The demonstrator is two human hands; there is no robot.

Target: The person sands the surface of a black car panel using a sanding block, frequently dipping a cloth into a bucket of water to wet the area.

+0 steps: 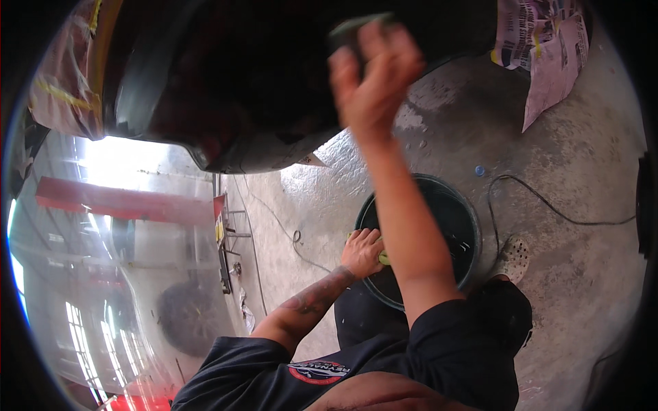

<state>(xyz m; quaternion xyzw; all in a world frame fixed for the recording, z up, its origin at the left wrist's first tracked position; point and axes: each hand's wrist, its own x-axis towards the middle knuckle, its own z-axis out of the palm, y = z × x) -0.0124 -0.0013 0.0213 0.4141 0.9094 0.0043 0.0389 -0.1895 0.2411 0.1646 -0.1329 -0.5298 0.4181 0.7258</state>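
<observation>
Fingers (373, 41) of the right hand (370, 79) on a dark green pad (360, 25), up at the black panel (226, 75).

Thumb and fingers are curled round the pad; everything's blurry there, so can't swear it's touching the panel. Left hand (362, 251) sits at the near-left rim of the bucket (475, 236) with a yellow-green cloth (384, 259) poking out, but can't tell if those fingers are gripping it or just resting. Further out there's paper (548, 65) taped at the right and more masking (65, 103) on the left, plus a cable (534, 195) on the floor (576, 274). My read: prep's done, masking is on, and the rubbing looks midway. How much panel is left? Too dark to say.
</observation>
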